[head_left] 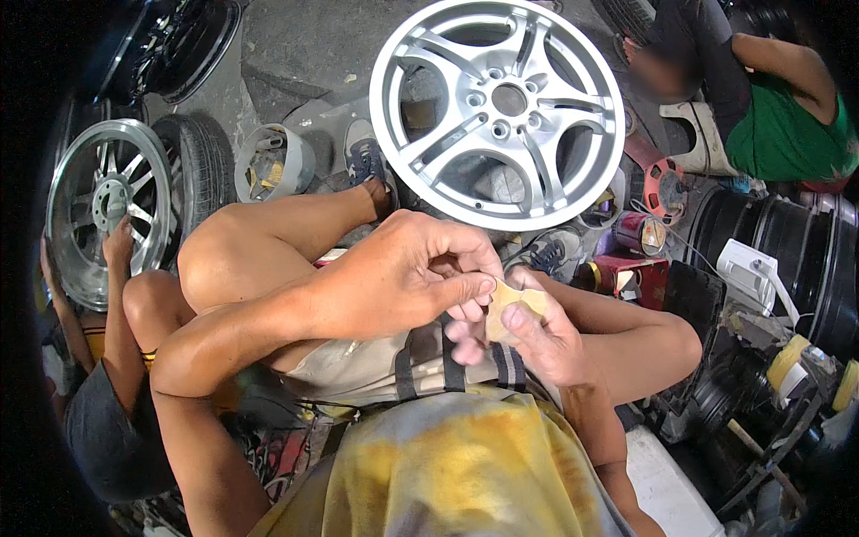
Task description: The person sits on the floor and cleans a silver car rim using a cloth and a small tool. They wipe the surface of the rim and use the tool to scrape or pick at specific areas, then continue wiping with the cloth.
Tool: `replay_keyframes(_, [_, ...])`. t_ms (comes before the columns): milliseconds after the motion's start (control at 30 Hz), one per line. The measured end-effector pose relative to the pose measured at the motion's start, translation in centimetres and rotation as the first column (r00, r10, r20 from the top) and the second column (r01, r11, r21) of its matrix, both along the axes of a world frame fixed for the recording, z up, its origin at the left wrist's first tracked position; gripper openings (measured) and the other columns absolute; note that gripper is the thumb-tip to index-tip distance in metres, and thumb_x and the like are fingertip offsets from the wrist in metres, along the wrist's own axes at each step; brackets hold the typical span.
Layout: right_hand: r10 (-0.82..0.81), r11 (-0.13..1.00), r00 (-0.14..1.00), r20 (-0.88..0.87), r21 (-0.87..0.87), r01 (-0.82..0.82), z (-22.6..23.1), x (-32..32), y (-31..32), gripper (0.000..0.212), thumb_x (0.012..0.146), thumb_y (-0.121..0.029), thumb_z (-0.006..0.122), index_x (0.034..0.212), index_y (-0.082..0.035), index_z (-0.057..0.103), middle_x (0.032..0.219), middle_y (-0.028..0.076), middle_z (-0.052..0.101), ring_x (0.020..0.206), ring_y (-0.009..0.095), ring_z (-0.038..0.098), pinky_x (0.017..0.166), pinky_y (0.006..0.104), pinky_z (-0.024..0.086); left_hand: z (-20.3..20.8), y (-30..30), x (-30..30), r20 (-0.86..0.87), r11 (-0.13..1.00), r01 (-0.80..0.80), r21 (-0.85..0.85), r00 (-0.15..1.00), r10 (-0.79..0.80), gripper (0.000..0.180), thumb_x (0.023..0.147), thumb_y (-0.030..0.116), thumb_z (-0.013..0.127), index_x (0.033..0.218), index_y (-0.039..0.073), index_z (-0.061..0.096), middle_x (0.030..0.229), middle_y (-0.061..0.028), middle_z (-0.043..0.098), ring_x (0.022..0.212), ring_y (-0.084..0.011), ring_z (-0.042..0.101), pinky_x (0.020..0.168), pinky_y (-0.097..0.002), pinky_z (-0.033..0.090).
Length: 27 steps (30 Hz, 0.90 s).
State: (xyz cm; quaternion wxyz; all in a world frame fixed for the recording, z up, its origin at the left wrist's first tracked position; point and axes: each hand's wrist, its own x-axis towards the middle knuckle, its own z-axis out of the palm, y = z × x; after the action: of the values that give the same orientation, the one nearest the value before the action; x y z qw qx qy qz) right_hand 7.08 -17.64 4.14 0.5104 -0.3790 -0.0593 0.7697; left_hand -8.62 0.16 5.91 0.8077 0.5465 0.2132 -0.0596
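Note:
Above my lap, both hands are closed on a small, pale yellow piece of sandpaper (499,329). The fingertips and thumb of my left hand (420,276) pinch its upper left edge. My right hand (548,338) grips its right side, with the thumb pressed flat on the face. The sheet looks bent, with a curved upper edge. Beyond my hands lies a silver alloy wheel (515,127), face up, apart from both hands. What it rests on is mostly hidden.
At left, another person's hand (118,242) holds a second alloy wheel (64,192) beside a black tire (199,170). A white bucket (300,161) holds scraps. A person in green (787,134) sits at far right. A white floodlight (756,277) stands near dark wheel barrels (819,259).

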Motion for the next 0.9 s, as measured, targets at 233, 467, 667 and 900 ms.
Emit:
replay_keyframes(233, [-0.390,0.875,0.081,0.917,0.397,-0.279,-0.4,2.0,1.5,0.033,0.082,-0.001,0.081,0.113,-0.002,0.070,0.091,0.010,0.067,0.073,0.020,0.062,0.065,0.0318,0.052,0.1,-0.4,-0.2,-0.049,0.995,-0.070,-0.066,0.997,0.067,0.036,0.101,0.010,0.065,0.133,-0.006,0.058,0.105,-0.0087,0.071,0.094,-0.0101,0.068,0.086,-0.0254,0.058])
replay_keyframes(467, [-0.471,0.797,-0.147,0.870,0.348,-0.493,-0.4,1.5,3.3,0.050,0.072,-0.007,0.086,0.121,-0.011,0.075,0.082,0.003,0.058,0.065,0.018,0.055,0.056,0.0300,0.047,0.7,-0.2,0.3,-0.077,0.929,-0.184,-0.320,0.983,0.168,0.023,0.106,0.011,0.056,0.121,-0.005,0.063,0.098,-0.0078,0.071,0.093,-0.0083,0.065,0.081,-0.0285,0.056])
replay_keyframes(667, [-0.351,0.866,-0.290,0.890,0.190,-0.463,-5.4,7.9,5.4,0.040,0.079,-0.004,0.077,0.119,-0.009,0.076,0.087,0.012,0.059,0.071,0.026,0.059,0.061,0.0369,0.049,1.9,1.8,-2.8,-0.221,0.412,0.293,0.863,0.952,-0.214,0.032,0.100,0.011,0.063,0.129,-0.003,0.058,0.107,-0.0198,0.069,0.094,-0.0226,0.070,0.080,-0.0371,0.055])
replay_keyframes(900, [-0.272,0.854,-0.500,0.822,-0.033,-0.519,-17.2,15.6,10.9,0.028,0.090,-0.018,0.069,0.115,-0.006,0.076,0.102,0.016,0.061,0.100,0.029,0.062,0.085,0.0426,0.048,-0.6,2.4,-6.6,-0.335,0.431,0.352,0.831,0.935,-0.118,0.033,0.098,0.011,0.066,0.128,-0.001,0.060,0.108,-0.0179,0.069,0.097,-0.0219,0.070,0.083,-0.0359,0.056])
